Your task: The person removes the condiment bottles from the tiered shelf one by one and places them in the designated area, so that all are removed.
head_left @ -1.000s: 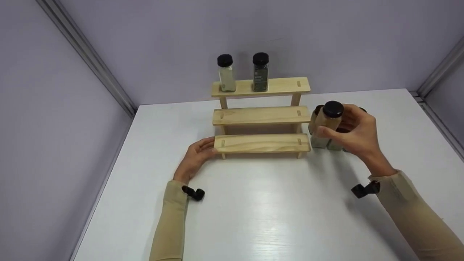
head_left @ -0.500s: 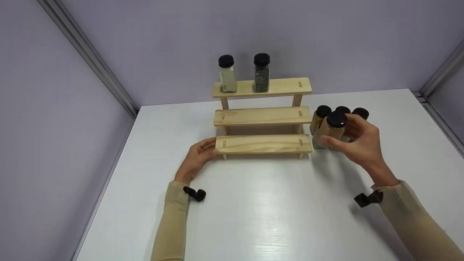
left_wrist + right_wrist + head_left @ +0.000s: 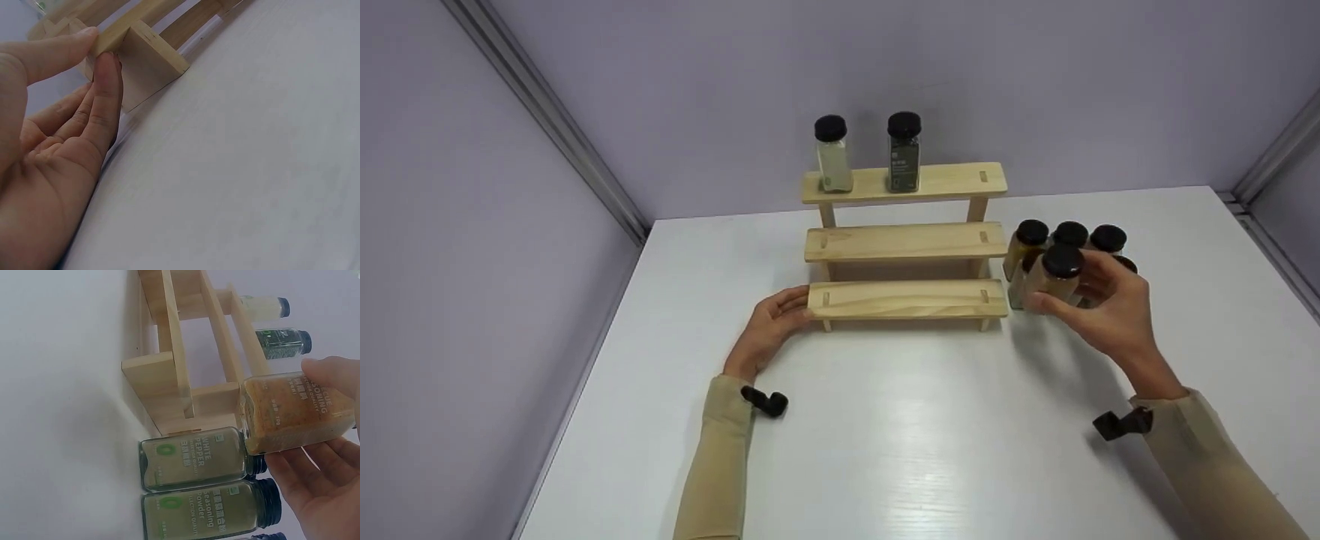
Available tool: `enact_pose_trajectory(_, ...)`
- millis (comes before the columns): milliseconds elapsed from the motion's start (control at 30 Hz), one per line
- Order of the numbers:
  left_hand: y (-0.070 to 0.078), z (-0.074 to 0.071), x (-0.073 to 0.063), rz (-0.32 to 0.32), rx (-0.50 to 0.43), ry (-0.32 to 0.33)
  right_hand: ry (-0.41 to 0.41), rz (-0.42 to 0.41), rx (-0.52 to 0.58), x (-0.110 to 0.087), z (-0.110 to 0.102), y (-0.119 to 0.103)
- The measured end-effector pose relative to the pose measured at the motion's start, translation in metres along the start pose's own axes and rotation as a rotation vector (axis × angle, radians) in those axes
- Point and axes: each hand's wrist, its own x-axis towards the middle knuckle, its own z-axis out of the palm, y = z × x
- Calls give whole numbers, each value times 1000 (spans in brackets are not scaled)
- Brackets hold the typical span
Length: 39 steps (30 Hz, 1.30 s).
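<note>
My right hand (image 3: 1110, 304) holds a square glass spice jar (image 3: 301, 410) with a black lid and orange-brown contents, between thumb and fingers. Its label reads barbecue seasoning. In the right wrist view, the jar's base is level with the lids of a white pepper jar (image 3: 194, 460) and a seasoning powder jar (image 3: 202, 513), which stand on the table. My left hand (image 3: 769, 326) pinches the left end of the lowest step of a three-tier wooden spice rack (image 3: 907, 298), thumb at the board's edge. In the left wrist view, its fingertips (image 3: 107, 67) lie against the wood.
On the rack's top tier stand a pale spice jar (image 3: 833, 165) and a dark green one (image 3: 904, 161). Several black-lidded jars (image 3: 1031, 232) cluster right of the rack, partly behind my right hand. Purple-grey panels (image 3: 1035, 90) border the white table (image 3: 885, 420).
My right hand has brought the barbecue seasoning jar nearer to me and slightly right, uncovering more lids of the clustered jars. The left hand keeps its place at the rack's end.
</note>
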Motion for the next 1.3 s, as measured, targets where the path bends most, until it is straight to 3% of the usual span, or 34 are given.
enact_pose_trajectory(700, 1, 0, -2, -18, 3, 2, -84, -15, -51, -7, 5, 17)
enact_pose_trajectory(1300, 3, 1, -2, -6, -18, -9, -185, 25, -124, -14, 8, 26)
